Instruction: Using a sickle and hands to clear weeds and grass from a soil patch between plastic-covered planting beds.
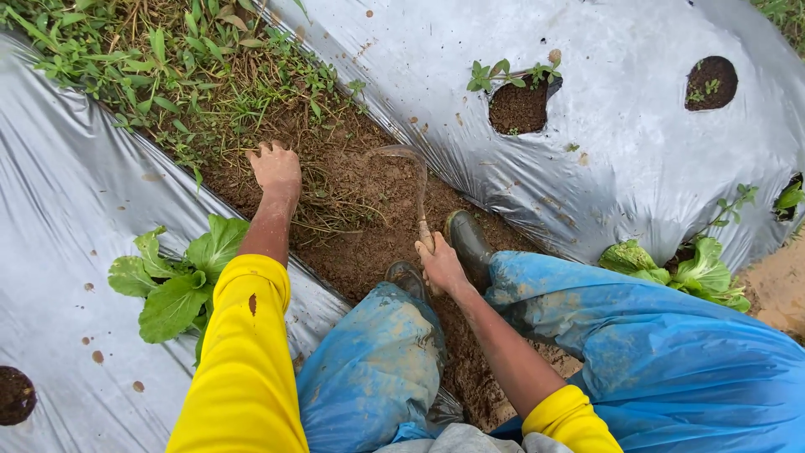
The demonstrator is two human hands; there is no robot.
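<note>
Silver plastic mulch sheeting [604, 143] covers the beds on both sides, and between them runs a furrow of bare brown soil [369, 243] with a patch of weeds [193, 75] at its far end. The person squats over the furrow in blue mud-smeared trousers and dark rubber boots [468, 239].

The left hand [275, 168] reaches forward and presses into the ground at the edge of the weeds; its fingers [267, 151] dig down among the stems, so I cannot tell whether they are curled around any. The right hand [440, 267] is wrapped tightly around the wooden handle of a small sickle [415, 180], whose curved blade arcs over the soil just to the right of the left hand.

A leafy green plant [180, 281] grows through the sheeting beside the left forearm, and another [688, 273] sits by the right knee.

The risk, as I see it, lies in how near the blade stands to the left hand: a pull toward the body could catch the knuckles. A wide sweep could also slit the sheeting or nick the left plant's leaves.
</note>
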